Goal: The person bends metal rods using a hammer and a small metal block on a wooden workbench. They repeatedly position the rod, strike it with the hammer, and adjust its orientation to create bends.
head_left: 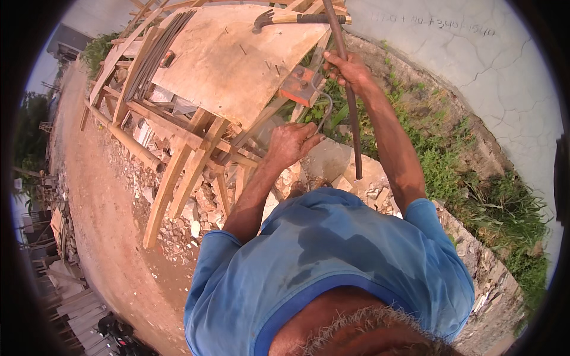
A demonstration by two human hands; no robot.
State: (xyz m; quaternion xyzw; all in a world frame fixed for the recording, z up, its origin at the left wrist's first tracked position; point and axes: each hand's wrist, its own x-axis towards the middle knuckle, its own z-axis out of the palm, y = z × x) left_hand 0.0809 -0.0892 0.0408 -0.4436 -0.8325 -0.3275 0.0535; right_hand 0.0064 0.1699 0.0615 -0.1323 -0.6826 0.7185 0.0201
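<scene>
My right hand (pixel 350 71) grips a long dark metal bar (pixel 356 136) held near upright in the picture, beside the right end of a plywood board (pixel 208 65). My left hand (pixel 290 145) is closed on the end of a thin bent metal rod (pixel 328 107) with an S-like curve, which runs up beside an orange block with bolts (pixel 295 86) at the board's edge. A hammer (pixel 262 21) with a dark-wrapped handle lies at the board's far edge, and several nails stick up from the board.
The board rests on a rough timber frame (pixel 160 178), with dark rods (pixel 148 53) along its left. Broken rubble (pixel 202 213) lies beneath. A dirt path (pixel 95 196) runs at left, with a motorbike (pixel 119 338). Weeds (pixel 499 219) border a cracked wall (pixel 475 77) at right.
</scene>
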